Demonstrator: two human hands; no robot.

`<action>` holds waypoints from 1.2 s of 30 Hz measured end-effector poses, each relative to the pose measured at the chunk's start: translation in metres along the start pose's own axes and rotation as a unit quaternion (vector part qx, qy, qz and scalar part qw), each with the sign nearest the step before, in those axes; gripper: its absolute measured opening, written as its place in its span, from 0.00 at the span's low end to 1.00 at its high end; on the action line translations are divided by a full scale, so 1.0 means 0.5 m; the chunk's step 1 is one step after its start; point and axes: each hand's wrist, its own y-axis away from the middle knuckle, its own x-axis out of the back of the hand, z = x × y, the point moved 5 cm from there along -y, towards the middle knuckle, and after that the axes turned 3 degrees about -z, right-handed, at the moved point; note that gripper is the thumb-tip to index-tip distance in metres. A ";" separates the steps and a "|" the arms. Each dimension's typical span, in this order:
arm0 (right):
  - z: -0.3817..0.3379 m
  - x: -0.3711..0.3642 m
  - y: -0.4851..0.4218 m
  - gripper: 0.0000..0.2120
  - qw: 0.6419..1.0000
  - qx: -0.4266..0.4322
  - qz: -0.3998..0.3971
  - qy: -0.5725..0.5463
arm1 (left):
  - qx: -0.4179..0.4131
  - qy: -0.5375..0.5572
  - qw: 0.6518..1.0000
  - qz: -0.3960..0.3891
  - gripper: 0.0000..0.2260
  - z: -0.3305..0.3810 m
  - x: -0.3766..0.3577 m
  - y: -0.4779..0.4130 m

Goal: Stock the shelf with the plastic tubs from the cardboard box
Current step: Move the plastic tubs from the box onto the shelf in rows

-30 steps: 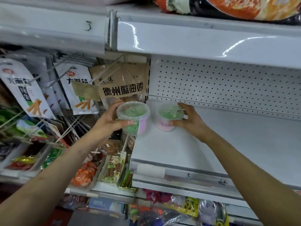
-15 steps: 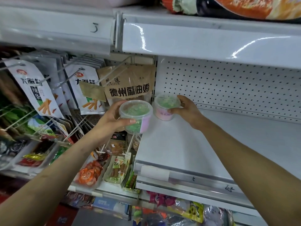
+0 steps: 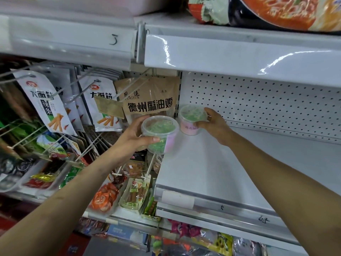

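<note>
White shelf, store fixture: right hand curls round pink-labelled tub at the shelf's back left corner, evidently to start a row; left hand grips second tub above the shelf's left edge, apparently queued for the adjoining spot.

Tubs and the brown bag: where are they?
Front tub [image 3: 159, 126], head view, on its clear lid.
Back tub [image 3: 186, 129], head view, on its pink label.
Brown bag [image 3: 162, 93], head view, above its black writing.
</note>
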 end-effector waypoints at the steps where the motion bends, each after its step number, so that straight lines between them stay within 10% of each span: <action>1: 0.004 0.001 0.000 0.26 1.000 -0.001 0.003 0.004 | 0.001 0.002 1.000 0.000 0.42 -0.001 -0.002 -0.002; 7: -0.031 0.010 0.069 0.32 0.985 0.113 0.100 0.085 | 0.009 0.021 1.000 -0.021 0.40 -0.008 -0.036 -0.009; 14: -0.082 -0.020 0.190 0.33 0.983 0.071 -0.168 0.003 | 0.016 0.046 0.997 -0.067 0.40 -0.017 -0.128 -0.044; 22: -0.034 0.047 0.257 0.34 0.979 0.044 -0.192 -0.045 | 0.024 0.084 0.989 -0.122 0.32 -0.021 -0.231 -0.065; 36: 0.056 0.110 0.271 0.50 0.986 0.001 0.047 0.161 | 0.018 -0.005 0.992 -0.122 0.29 -0.046 -0.294 -0.078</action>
